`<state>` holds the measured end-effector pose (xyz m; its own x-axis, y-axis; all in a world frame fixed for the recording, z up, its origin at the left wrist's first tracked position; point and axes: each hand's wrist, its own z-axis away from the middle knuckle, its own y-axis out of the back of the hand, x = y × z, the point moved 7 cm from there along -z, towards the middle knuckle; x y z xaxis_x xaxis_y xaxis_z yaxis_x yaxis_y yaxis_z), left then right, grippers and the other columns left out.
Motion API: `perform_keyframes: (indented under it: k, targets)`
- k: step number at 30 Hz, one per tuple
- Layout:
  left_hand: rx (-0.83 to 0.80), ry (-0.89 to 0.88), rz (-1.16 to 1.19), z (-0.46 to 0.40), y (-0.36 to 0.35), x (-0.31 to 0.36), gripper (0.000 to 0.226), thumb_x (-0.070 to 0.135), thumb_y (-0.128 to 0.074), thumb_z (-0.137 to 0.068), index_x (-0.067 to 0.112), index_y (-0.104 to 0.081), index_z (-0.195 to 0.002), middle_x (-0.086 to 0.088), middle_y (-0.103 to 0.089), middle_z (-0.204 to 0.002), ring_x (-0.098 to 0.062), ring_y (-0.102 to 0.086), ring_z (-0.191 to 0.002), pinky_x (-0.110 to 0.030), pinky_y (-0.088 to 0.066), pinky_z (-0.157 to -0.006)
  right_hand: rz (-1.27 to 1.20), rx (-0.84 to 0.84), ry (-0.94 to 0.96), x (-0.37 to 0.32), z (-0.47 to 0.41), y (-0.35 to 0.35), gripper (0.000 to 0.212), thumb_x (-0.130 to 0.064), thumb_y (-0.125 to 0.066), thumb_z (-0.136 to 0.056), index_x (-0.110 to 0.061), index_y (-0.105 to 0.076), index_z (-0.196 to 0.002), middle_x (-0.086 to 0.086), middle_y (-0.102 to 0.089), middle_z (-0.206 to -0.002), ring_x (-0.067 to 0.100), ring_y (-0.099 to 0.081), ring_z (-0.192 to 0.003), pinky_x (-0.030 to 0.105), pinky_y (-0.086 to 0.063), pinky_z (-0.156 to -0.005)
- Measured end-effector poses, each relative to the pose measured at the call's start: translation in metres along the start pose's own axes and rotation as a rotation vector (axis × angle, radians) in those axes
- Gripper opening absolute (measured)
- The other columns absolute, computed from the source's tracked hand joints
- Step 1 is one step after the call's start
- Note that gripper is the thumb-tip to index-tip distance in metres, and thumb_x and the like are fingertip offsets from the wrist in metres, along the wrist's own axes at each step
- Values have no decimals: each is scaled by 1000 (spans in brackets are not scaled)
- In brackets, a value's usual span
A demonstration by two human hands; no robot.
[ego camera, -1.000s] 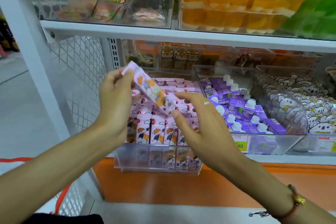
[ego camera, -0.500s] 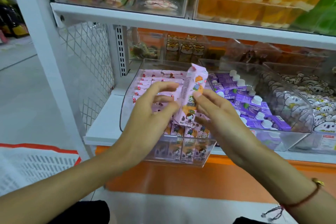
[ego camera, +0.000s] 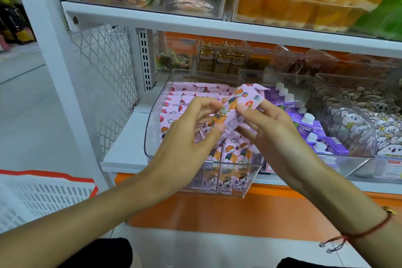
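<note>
Head cam, only view there was, so here goes. The pink carton [ego camera: 235, 113] was up in the air btw both hands, tilted, top end pointing far-right and bottom end near-left; it hung right over the clear bin [ego camera: 152, 119] w/ the same pink cartons [ego camera: 230, 152] packed in it, not touching them afaict. The left hand [ego camera: 187, 143] had its fingers curled and was pinching the lower half w/ fingertips; the right hand [ego camera: 274, 130] had the thumb on the near face and fingers wrapped behind the upper half, so both were grasping the carton, neither slack. Looked to me like someone checking the pack over, or turning it before it went somewhere.

What could've gone wrong imo:
- both holds were fingertip pinches, not full wraps; if one hand let go before the other firmed up, the carton could have slipped and dropped into the bin, knocking over the near rows, which stood upright.
- the purple cartons [ego camera: 309, 128] sat just right of the pink ones in the next bin; a sloppy put-back could have landed it in the wrong bin.
- the bin's near end stuck out past the shelf [ego camera: 124, 143] edge; a forearm bumping it could have tipped or dragged it.
- squeezing too hard could have dented the pack; it looked like thin card.

The white basket [ego camera: 39, 198] was near-left, well apart from the hands; a long carry w/ a loose pinch would've been the risk there.
</note>
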<state>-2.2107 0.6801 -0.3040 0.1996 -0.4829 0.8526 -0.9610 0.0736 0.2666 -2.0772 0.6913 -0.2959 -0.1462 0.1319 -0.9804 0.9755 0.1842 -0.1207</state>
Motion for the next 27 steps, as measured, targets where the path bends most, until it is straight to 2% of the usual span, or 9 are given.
perform_keyframes:
  k: [3,7,12,15,17,20,22,25,27]
  targets:
    - [43,-72,-179,-1,3,2,29,21,-62,-92,32,-56,-118,20,-59,-121,2,-52,-116,-26,-45,-99,82,107,102,-3,3,2,23,-14,-65,-85,-19,-64,-107,-6,-74,-99,8,-70,-94,18,-54,-80]
    - [84,-81,-215,-4,9,4,37,29,-75,-81,34,-60,-114,21,-61,-111,-4,-59,-101,-27,-53,-86,138,145,138,-5,5,5,21,-17,-69,-82,-16,-66,-103,-2,-75,-94,11,-71,-90,22,-56,-80]
    - [15,52,-42,-11,12,1,33,21,-64,-90,28,-62,-122,15,-69,-107,-2,-66,-90,-17,-55,-74,122,79,52,-6,1,6,25,-16,-58,-92,-15,-65,-116,-5,-75,-98,7,-70,-92,17,-54,-73]
    - [-87,310,247,-9,5,-9,27,23,-59,-92,22,-66,-118,6,-74,-103,-6,-70,-92,-16,-55,-69,136,134,13,-5,0,13,21,-17,-62,-89,-16,-68,-110,-3,-75,-90,6,-68,-75,14,-51,-62]
    - [-176,500,446,-4,-4,-15,25,26,-60,-90,17,-71,-111,0,-75,-102,-11,-71,-92,-19,-56,-67,96,155,-46,1,-1,16,20,-20,-65,-87,-12,-68,-105,0,-73,-84,9,-62,-63,15,-49,-57]
    - [-214,697,635,1,-9,-22,22,29,-68,-72,16,-79,-86,-4,-76,-92,-12,-73,-77,-20,-56,-57,50,157,-142,10,-2,15,22,-25,-68,-84,-11,-67,-101,2,-67,-77,7,-59,-54,15,-48,-51]
    - [-234,744,670,2,-9,-26,19,29,-69,-67,18,-80,-78,-5,-76,-89,-13,-73,-73,-21,-56,-54,36,147,-168,12,-1,14,26,-26,-68,-84,-10,-65,-104,5,-62,-78,7,-58,-51,15,-48,-49]
    - [-262,739,663,2,-9,-29,19,30,-70,-66,21,-80,-80,-5,-76,-92,-13,-73,-74,-21,-56,-54,48,135,-153,11,-1,12,34,-26,-67,-85,-12,-61,-115,6,-63,-81,8,-59,-53,16,-48,-51]
    - [-289,720,656,1,-10,-28,21,30,-71,-66,24,-80,-84,-3,-76,-95,-13,-74,-77,-21,-57,-57,98,117,-116,10,-2,10,34,-25,-63,-88,-14,-58,-119,9,-63,-88,11,-60,-61,17,-50,-54]
